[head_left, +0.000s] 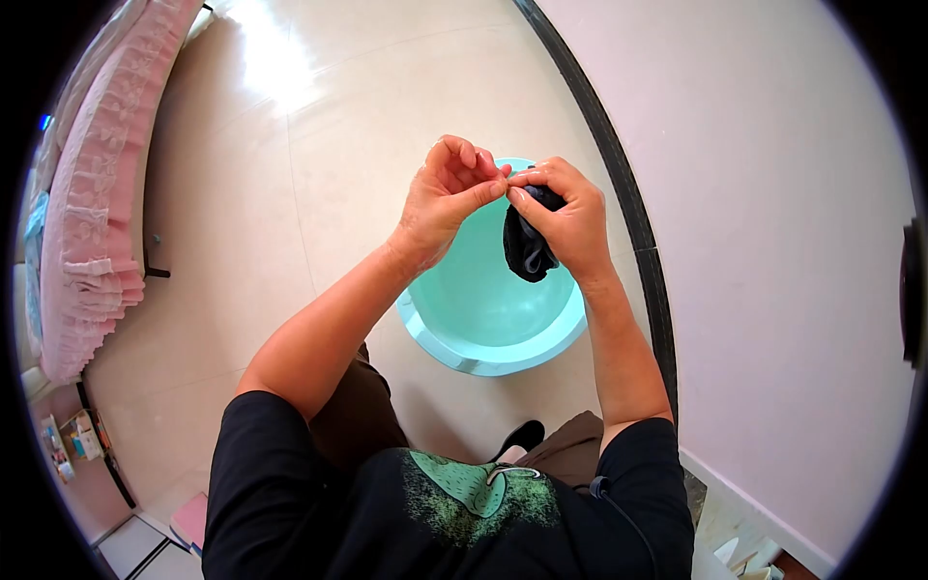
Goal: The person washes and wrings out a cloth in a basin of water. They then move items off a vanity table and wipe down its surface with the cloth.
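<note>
A wadded black and grey cloth (530,237), its exact kind hard to tell, hangs from my right hand (570,215), whose fingers are closed on it. Thumb and fingertips of my left hand (447,203) are pinched together, almost meeting the right fingertips. Whatever lies between the left fingertips is too small to make out. Both hands look wet. Beneath them a light turquoise basin (474,365) stands on the floor, with the cloth hanging over its inside.
Pale tiles cover the floor (232,203). A black baseboard strip (633,203) runs along the white wall (773,213) on the right. At left is a bed or sofa with a pink ruffled cover (92,213). My black shoe (522,437) is close below the basin.
</note>
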Demonstrator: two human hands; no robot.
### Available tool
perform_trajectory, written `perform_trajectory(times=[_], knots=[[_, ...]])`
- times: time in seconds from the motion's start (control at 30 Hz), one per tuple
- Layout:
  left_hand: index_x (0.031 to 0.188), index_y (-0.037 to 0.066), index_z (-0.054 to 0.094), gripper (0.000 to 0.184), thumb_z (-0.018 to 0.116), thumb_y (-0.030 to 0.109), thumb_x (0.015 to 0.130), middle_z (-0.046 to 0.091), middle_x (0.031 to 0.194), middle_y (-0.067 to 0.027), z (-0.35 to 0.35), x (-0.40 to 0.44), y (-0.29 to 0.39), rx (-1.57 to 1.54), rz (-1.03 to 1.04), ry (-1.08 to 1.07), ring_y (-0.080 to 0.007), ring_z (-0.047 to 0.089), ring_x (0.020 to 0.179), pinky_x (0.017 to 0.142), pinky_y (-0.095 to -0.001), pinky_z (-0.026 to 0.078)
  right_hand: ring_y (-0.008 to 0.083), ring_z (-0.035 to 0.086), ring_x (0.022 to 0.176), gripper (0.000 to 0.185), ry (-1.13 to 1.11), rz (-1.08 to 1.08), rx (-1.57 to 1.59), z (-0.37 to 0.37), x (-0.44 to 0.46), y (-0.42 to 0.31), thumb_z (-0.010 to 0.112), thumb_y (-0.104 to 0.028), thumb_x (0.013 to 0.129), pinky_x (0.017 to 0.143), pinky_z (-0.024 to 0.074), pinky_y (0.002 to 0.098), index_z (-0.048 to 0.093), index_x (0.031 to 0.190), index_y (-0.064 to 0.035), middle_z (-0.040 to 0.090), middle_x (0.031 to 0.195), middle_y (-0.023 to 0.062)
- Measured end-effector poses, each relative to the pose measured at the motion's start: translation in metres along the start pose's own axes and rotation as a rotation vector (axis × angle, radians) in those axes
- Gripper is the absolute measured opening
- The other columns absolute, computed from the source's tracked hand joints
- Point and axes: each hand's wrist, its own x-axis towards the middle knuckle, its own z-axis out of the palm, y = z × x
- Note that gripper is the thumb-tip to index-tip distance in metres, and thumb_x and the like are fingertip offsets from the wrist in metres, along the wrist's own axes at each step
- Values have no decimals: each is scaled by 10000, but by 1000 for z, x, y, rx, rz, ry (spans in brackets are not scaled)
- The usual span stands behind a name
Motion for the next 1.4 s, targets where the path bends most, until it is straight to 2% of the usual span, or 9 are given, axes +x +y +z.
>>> perform_trajectory(times=[0.17, 0.37, 0.57, 0.73, 1.0, 1.1, 1.17, 1.2, 1.4], knots=[[901, 60, 401, 283, 587, -133, 810, 505, 919, -30, 1, -3, 2, 546, 247, -58, -125, 561, 913, 989, -353, 468, 190, 579, 724, 83, -15, -78, -215, 0, 1, 2, 695, -108, 732, 637, 478, 294, 692, 806, -70, 594, 759, 31], [874, 27, 456, 236, 608, -129, 782, 537, 873, -44, 8, -7, 4, 986, 346, -47, -156, 600, 924, 881, -310, 512, 210, 583, 740, 89, 24, -260, -500, 1, -2, 0, 701, -118, 717, 619, 488, 318, 700, 805, -105, 597, 776, 20], [847, 30, 474, 212, 641, -82, 780, 548, 827, -58, 6, -6, -2, 1089, 410, 0, -176, 629, 862, 752, -286, 530, 215, 566, 738, 109, 37, -260, -523, 5, -4, 6, 697, -95, 715, 617, 487, 327, 702, 823, -104, 590, 805, 9], [847, 27, 473, 206, 645, -66, 783, 552, 803, -56, 5, -6, -3, 1120, 347, 18, -174, 627, 833, 745, -286, 527, 214, 563, 760, 104, 24, -301, -555, 7, -3, 15, 690, -75, 710, 621, 482, 332, 688, 812, -99, 587, 819, 17], [854, 21, 470, 209, 652, -57, 788, 561, 806, -53, 3, -5, -14, 1150, 403, 53, -160, 622, 801, 733, -296, 528, 223, 565, 777, 56, 117, -134, -209, 20, -4, 35, 668, -57, 730, 674, 467, 314, 651, 783, -48, 576, 809, 54], [869, 44, 446, 238, 650, -59, 803, 551, 844, -39, 0, -3, -19, 885, 325, 96, -131, 596, 830, 759, -295, 516, 157, 566, 788, 39, 112, -62, -7, 18, -5, 35, 644, -17, 789, 713, 453, 251, 660, 825, -17, 579, 837, 48], [883, 80, 419, 281, 640, -78, 810, 525, 890, -23, -3, -2, -17, 249, 58, 109, -105, 553, 868, 808, -285, 490, 142, 564, 793, 44, 78, -44, 46, 14, -4, 38, 655, -20, 798, 715, 453, 245, 669, 839, -19, 580, 845, 37], [879, 109, 404, 304, 618, -96, 816, 499, 920, -15, -5, -3, -16, 160, -7, 92, -104, 524, 900, 870, -274, 454, 127, 562, 798, 50, 43, -25, 95, 13, -3, 39, 665, -23, 806, 717, 453, 238, 678, 854, -22, 581, 852, 26], [891, 114, 409, 298, 617, -87, 821, 479, 932, -10, -13, 0, -19, -181, -113, 43, -114, 521, 920, 895, -268, 450, 153, 584, 827, 117, -8, -4, 77, 5, -1, 32, 725, -54, 760, 719, 471, 258, 703, 874, -39, 597, 865, 40]])
